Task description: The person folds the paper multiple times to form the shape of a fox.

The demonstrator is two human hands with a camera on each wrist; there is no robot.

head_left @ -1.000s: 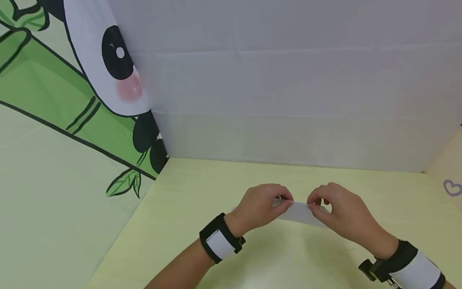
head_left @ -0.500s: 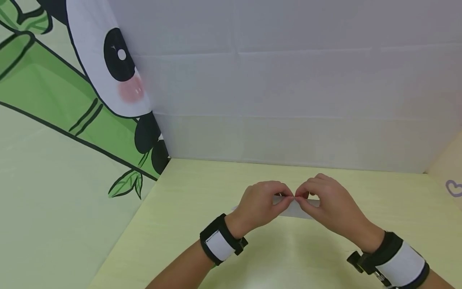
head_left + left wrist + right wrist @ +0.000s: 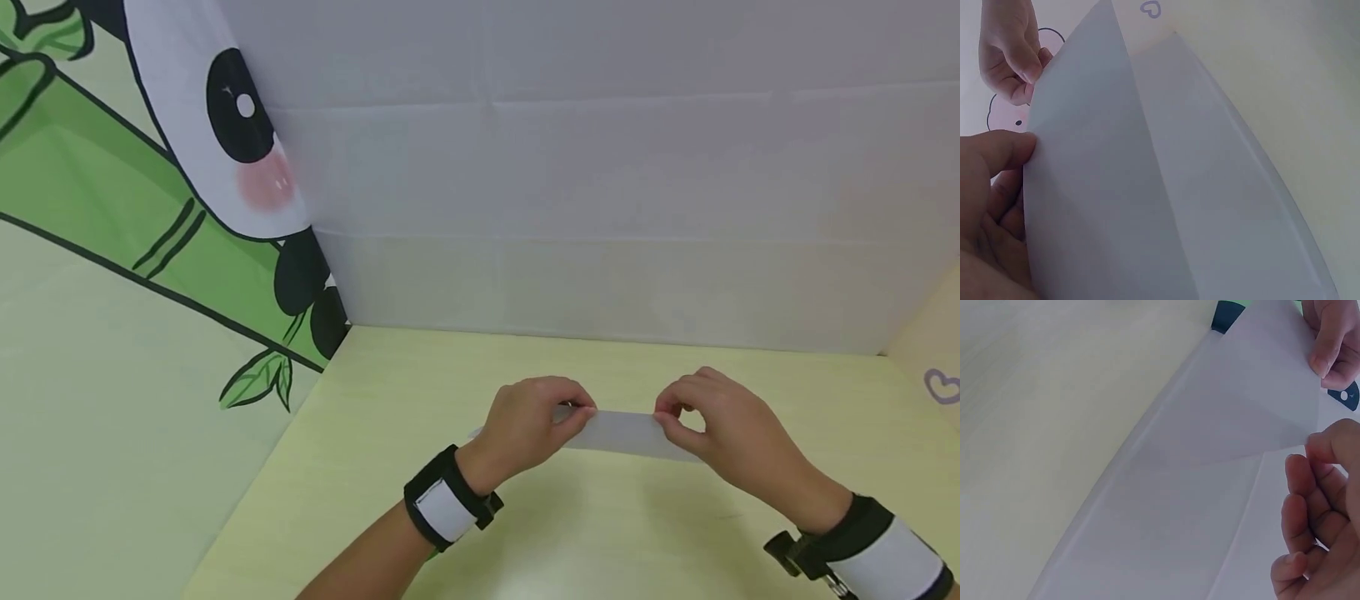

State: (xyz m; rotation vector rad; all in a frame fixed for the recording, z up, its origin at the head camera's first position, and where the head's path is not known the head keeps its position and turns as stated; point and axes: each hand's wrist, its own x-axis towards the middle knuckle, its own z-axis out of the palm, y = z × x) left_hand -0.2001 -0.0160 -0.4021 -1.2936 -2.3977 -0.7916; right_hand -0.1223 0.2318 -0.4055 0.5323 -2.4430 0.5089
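A thin whitish sheet of paper (image 3: 626, 433) stretches between both hands over the table. My left hand (image 3: 534, 423) pinches its upper edge between thumb and fingers. Farther right along the same edge, my right hand (image 3: 731, 429) pinches the paper too, its thumb (image 3: 1329, 440) at a corner in the right wrist view. Seen from the left wrist, the paper (image 3: 1091, 175) has one layer standing over another, with a rounded bend along the far side. Both hands carry black wrist straps with small cameras.
A pale yellow table (image 3: 405, 400) lies below the hands. Behind it rises a creased grey-white backdrop (image 3: 600, 183). Green bamboo and a cartoon face decorate the left wall covering (image 3: 97, 175). A purple heart (image 3: 942, 387) is drawn on the right side panel.
My right hand first came left until its fingertips met the left hand's, then slid back right along the paper's edge. The left hand stays nearly in place, pinching throughout.
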